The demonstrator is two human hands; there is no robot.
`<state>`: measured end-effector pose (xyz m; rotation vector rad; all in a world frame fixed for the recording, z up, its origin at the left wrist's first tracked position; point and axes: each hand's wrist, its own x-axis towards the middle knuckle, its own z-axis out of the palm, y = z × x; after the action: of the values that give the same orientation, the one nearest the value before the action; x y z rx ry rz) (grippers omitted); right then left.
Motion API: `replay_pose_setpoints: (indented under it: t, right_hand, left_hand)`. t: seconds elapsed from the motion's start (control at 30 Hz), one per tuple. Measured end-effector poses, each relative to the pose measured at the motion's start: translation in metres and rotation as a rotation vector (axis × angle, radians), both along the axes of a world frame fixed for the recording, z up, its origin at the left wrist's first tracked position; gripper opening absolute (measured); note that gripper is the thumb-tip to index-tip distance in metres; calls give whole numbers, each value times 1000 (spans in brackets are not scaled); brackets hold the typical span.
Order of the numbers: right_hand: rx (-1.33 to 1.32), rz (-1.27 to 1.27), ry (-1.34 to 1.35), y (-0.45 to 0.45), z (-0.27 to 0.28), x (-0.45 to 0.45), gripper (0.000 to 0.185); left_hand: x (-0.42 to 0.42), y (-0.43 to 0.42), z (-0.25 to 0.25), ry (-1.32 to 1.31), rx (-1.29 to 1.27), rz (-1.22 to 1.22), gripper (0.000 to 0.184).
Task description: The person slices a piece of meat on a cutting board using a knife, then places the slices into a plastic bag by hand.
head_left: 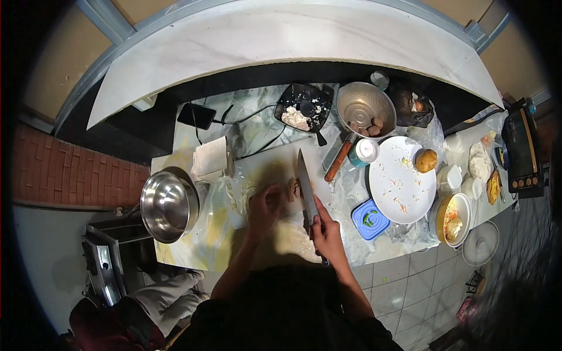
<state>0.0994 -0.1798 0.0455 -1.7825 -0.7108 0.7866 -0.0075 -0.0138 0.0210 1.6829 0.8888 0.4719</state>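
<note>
My right hand [329, 237] is closed round the handle of a large kitchen knife [303, 181], its blade pointing away from me over a white cutting board [260, 167]. Just left of the blade lie a few brownish-pink pieces of food [294, 190], perhaps sliced sausage. Beside them my left hand [264, 210] is held over the board in shadow, fingers curled together; whatever they may hold is too dark and blurred to make out. Pale scraps [231, 196] lie near the board's left side.
A steel bowl [149, 205] stands at left, near a folded cloth [209, 158] and phone [196, 116]. Behind are a black dish [319, 120] and a saucepan [363, 96]. A white plate [392, 187] with a potato [425, 161], a jar [366, 151] and a blue lid [360, 219] lie right.
</note>
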Motion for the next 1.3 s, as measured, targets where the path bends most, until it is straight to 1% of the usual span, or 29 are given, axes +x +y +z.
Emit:
replay_pose_setpoints:
  t: [0.03,0.07,0.1,0.13,0.17,0.2,0.23,0.27,0.4,0.47,0.7,0.77,0.8,0.87,1.0,1.03,1.07,1.1,1.17,1.2,1.27,1.3]
  right_hand:
    - [9,-11,-56,0,3,1,54]
    - [11,-14,-55,-1,5,3,54]
    - [5,-7,-127,-3,7,5,54]
    - [-2,2,-200,-5,9,8,54]
    - [-2,-1,-201,-8,9,10,54]
    - [-61,24,-217,-11,10,12,59]
    - [-120,49,-234,-14,10,14,63]
    - [-119,48,-235,-16,9,16,63]
    - [-68,11,-268,-23,0,18,64]
    - [-55,-12,-267,-25,0,19,64]
    - [-111,-17,-216,-26,7,13,62]
    - [-127,-18,-219,-25,7,12,61]
    - [-94,-25,-227,-25,4,11,61]
    - [-63,-30,-235,-26,3,9,60]
    - [-107,-14,-208,-25,6,11,60]
    - [-129,-14,-187,-24,7,11,60]
    - [-128,-11,-188,-24,6,11,60]
    - [-110,-18,-187,-23,5,12,60]
    - [-92,-25,-186,-23,3,12,60]
    - [-78,-30,-200,-23,3,12,59]
    - [-64,-35,-215,-22,3,12,59]
    - [-86,-34,-199,-21,6,12,58]
  left_hand:
    - [2,1,3,-7,68,-16,27]
    - [4,2,7,-13,136,-32,27]
    - [8,3,11,-12,138,-34,27]
    - [14,4,15,18,227,-110,29]
    - [19,4,18,48,316,-187,32]
    - [25,4,13,47,317,-189,32]
    - [31,3,5,16,499,-243,35]
    - [37,1,-2,-15,681,-297,38]
    - [53,-5,-7,33,727,-305,39]
    - [58,-6,-11,73,824,-264,37]
    - [60,-1,-24,55,656,-316,30]
    - [60,1,-23,-38,633,-356,23]
    - [61,2,-23,-38,634,-354,23]
    - [61,2,-25,-73,432,-327,18]
    - [58,2,-20,-30,435,-288,14]
    - [58,4,-20,-55,382,-256,13]
    - [57,6,-20,-80,330,-225,12]
    - [57,9,-20,-81,329,-223,12]
    - [56,15,-20,-110,237,-289,14]
    - [56,16,-14,-111,238,-287,14]
    - [56,15,0,-3,122,-289,16]
    - [57,15,0,-3,121,-290,16]
